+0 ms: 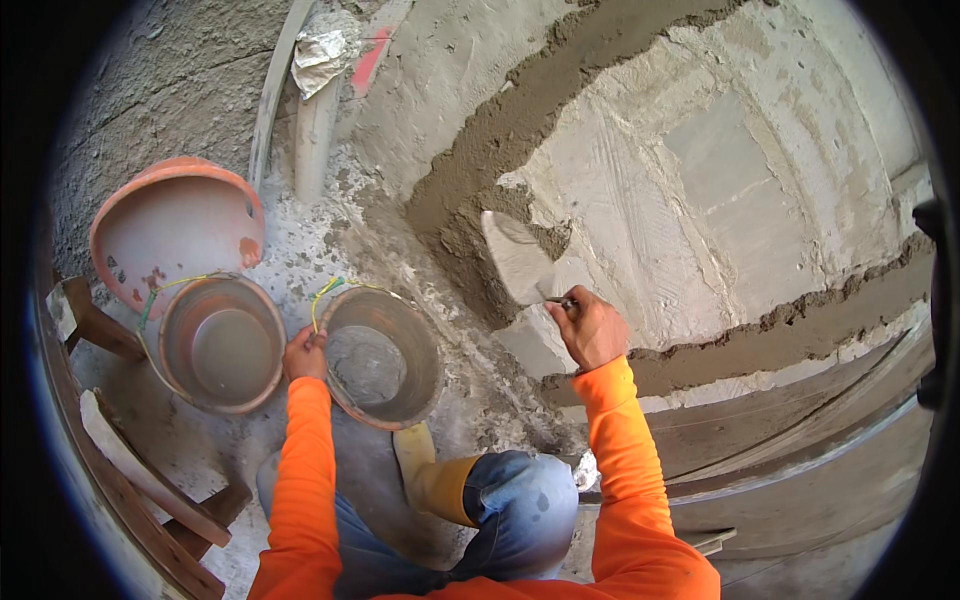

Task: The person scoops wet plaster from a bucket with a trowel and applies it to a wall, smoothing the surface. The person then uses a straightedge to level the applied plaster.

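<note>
My right hand is closed round the handle of a pointed trowel. The trowel's pale blade lies against wet grey mortar at the inner corner of the wall. At the left, my left hand grips the near-left rim of a bucket, and a yellow-green cord handle rises beside the fingers. Some grey mortar sits in the bottom of this bucket. Just left of that hand stands a second bucket with greyish liquid inside.
Behind the buckets an orange basin leans on its side. A capped pipe stands at the rough back wall. Wooden pieces lie at the lower left. Another wet mortar band crosses the right. My yellow boot is below the mortar bucket.
</note>
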The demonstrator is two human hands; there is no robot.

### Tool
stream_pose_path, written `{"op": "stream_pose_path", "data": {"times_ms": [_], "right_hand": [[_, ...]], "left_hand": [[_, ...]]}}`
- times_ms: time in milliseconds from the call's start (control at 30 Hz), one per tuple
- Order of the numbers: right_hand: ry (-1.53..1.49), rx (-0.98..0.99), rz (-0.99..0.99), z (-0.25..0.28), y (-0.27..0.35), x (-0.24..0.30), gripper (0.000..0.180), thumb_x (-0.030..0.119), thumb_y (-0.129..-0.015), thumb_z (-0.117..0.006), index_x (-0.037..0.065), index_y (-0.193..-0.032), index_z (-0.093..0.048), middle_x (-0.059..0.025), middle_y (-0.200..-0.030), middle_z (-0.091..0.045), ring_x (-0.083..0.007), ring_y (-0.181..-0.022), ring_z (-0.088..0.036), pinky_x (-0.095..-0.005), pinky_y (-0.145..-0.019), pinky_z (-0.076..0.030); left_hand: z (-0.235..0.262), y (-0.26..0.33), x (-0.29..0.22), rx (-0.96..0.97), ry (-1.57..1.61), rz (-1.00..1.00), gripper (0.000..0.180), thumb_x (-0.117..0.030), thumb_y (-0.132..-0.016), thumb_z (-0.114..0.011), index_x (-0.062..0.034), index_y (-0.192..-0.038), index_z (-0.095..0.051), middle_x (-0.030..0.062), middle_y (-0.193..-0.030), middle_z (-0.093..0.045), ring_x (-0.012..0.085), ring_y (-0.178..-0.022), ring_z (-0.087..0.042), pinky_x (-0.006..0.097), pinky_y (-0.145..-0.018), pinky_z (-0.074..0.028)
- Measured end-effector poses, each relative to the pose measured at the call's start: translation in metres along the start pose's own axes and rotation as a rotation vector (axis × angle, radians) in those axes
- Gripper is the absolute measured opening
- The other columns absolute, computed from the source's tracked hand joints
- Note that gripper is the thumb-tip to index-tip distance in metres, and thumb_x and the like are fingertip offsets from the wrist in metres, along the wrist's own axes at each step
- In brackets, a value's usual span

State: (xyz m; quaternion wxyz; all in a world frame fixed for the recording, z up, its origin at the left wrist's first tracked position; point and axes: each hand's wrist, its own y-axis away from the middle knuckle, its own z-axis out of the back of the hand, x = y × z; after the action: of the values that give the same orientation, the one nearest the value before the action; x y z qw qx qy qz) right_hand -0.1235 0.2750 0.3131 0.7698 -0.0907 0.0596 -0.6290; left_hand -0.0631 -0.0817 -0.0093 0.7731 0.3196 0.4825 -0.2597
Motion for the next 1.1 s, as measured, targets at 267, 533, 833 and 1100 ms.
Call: {"op": "stream_pose_path", "data": {"times_ms": [267,533,833,1100], "right_hand": [[-0.716,0.668,-0.467,-0.134,-0.039,-0.015,0.036,0.037,-0.087,-0.074,0.003,-0.082,-0.066,-0.0040,-0.058,-0.057,-0.0131,-0.051,-0.055,-0.0292,-0.048,-0.042],[-0.026,0.468,0.040,-0.155,0.036,-0.004,0.035,0.039,-0.089,-0.064,0.004,-0.090,-0.069,-0.0181,-0.079,-0.069,-0.0342,-0.073,-0.067,-0.0447,-0.069,-0.053],[0.170,0.547,0.332,-0.202,0.084,0.030,0.020,0.022,-0.086,-0.055,0.009,-0.087,-0.071,-0.0162,-0.081,-0.072,-0.0307,-0.080,-0.072,-0.0447,-0.072,-0.055],[-0.094,0.758,0.338,-0.219,0.125,0.033,0.031,0.040,-0.082,-0.065,0.010,-0.088,-0.070,-0.0171,-0.080,-0.070,-0.0378,-0.081,-0.069,-0.0494,-0.076,-0.053]], "left_hand": [[0.001,0.001,0.008,-0.003,0.029,-0.004,0.030,-0.024,-0.082,-0.076,-0.0153,-0.111,-0.075,0.0005,-0.066,-0.051,0.0132,-0.062,-0.049,0.032,-0.062,-0.045],[-0.009,0.019,-0.017,0.119,0.144,-0.100,0.033,-0.021,-0.081,-0.078,-0.0095,-0.112,-0.074,-0.0007,-0.065,-0.050,0.0099,-0.058,-0.046,0.029,-0.058,-0.044],[-0.036,0.071,-0.056,0.399,0.126,-0.337,0.036,-0.015,-0.081,-0.080,-0.0051,-0.115,-0.072,-0.0045,-0.063,-0.050,0.0057,-0.057,-0.044,0.024,-0.053,-0.039],[-0.036,0.092,-0.075,0.660,0.178,-0.301,0.035,-0.009,-0.083,-0.079,0.0022,-0.114,-0.070,-0.0048,-0.070,-0.052,0.0030,-0.061,-0.045,0.020,-0.054,-0.039]]}}
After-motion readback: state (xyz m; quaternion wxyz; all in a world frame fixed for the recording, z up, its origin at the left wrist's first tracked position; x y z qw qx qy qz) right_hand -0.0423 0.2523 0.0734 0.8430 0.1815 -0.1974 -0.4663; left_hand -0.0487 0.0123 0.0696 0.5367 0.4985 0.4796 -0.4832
